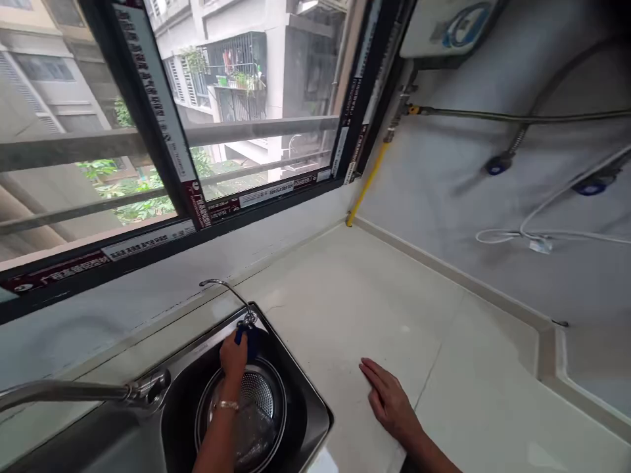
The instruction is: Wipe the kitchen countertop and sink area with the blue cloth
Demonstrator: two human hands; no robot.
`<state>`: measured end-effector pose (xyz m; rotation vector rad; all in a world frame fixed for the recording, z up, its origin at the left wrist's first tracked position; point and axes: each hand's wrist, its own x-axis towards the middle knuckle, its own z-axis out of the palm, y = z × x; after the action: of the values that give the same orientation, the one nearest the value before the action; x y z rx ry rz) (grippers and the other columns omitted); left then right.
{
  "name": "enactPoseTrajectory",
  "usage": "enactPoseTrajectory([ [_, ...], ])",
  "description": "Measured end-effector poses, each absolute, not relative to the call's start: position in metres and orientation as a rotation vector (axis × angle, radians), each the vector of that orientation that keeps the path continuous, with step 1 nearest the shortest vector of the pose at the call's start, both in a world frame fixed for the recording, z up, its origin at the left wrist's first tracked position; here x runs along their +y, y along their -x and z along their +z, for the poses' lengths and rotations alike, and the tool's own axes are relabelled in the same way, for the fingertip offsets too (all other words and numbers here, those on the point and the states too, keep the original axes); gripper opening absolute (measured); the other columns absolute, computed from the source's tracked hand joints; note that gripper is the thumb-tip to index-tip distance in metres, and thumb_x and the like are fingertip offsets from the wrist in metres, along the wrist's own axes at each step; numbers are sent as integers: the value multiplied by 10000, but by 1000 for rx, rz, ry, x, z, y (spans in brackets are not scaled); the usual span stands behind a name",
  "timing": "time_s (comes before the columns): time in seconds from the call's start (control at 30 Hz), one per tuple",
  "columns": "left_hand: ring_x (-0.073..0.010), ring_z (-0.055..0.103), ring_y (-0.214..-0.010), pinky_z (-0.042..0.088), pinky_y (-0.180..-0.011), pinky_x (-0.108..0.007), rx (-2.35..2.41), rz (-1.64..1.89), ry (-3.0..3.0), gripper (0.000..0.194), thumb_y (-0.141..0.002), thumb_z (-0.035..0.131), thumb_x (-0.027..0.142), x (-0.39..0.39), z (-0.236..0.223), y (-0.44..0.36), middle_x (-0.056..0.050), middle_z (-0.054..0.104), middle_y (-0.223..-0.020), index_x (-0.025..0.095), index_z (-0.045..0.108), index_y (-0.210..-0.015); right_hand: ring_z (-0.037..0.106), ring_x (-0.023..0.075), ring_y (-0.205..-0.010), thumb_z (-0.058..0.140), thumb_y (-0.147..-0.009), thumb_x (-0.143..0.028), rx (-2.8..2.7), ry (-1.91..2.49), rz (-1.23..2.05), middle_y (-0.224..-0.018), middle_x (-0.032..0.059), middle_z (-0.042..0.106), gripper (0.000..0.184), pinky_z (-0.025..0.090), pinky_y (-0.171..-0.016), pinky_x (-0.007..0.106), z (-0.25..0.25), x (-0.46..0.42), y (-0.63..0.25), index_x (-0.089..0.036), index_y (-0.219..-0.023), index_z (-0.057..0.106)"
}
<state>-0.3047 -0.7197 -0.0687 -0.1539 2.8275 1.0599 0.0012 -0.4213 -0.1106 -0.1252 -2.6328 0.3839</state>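
Observation:
My left hand (pixel 233 355), a bracelet at its wrist, is closed on a dark blue cloth (pixel 252 343) at the back corner of the sink, just below the base of a small, thin curved tap (pixel 227 284). Under that forearm, a round metal colander (pixel 257 389) with a perforated wall sits in the dark sink basin (pixel 298 410); something clear and shiny, perhaps water or plastic, shows inside it. To the right, my right hand (pixel 389 399) is over the pale countertop (pixel 340 309), holding nothing. Its fingers are stretched out, close together, with the thumb a little apart.
A larger metal faucet (pixel 73 391) reaches in from the left over the sink. Behind runs a dark-framed window (pixel 266 197). A yellow pipe (pixel 369 184) comes down into the far corner. Hoses and a white cable (pixel 530 217) hang along the right wall.

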Motion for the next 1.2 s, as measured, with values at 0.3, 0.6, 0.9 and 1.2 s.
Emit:
enactPoseTrajectory([
  [0.3, -249, 631, -1208, 492, -1085, -382, 2765, 1424, -266, 494, -907, 490, 493, -625, -21, 236, -106, 693, -1296, 177, 645, -1252, 488, 229, -1349, 391, -841, -47, -2524, 113, 476, -1444, 108, 535, 664, 506, -1062, 484, -106, -424, 7, -221, -1482, 404],
  [0.6, -250, 630, -1213, 469, -1129, -445, 2283, 1102, -1172, 417, -828, 608, 466, -585, 17, 181, -66, 722, -1249, 273, 701, -1185, 593, 244, -1217, 404, -826, -67, -2234, 362, 747, -1290, 109, 641, 481, 531, -1021, 510, -120, -415, 8, -223, -1226, 621],
  [0.9, -335, 228, -1521, 215, -1257, -565, 2800, 541, -1002, 569, -925, 424, 443, -570, -27, 143, -157, 406, -1577, 219, 471, -1446, 657, 188, -1092, 355, -775, -56, -2044, 531, 946, -1149, 92, 683, 367, 593, -905, 366, -107, -409, -4, -206, -905, 663],
  [1.2, -472, 194, -1500, 262, -1225, -620, 2984, 245, -1109, 581, -845, 546, 485, -580, -79, 91, -186, 378, -1583, 259, 570, -1380, 614, 183, -1208, 361, -909, -127, -2317, 450, 1086, -1283, 94, 656, 360, 543, -1016, 370, -119, -391, -134, -233, -1005, 691],
])
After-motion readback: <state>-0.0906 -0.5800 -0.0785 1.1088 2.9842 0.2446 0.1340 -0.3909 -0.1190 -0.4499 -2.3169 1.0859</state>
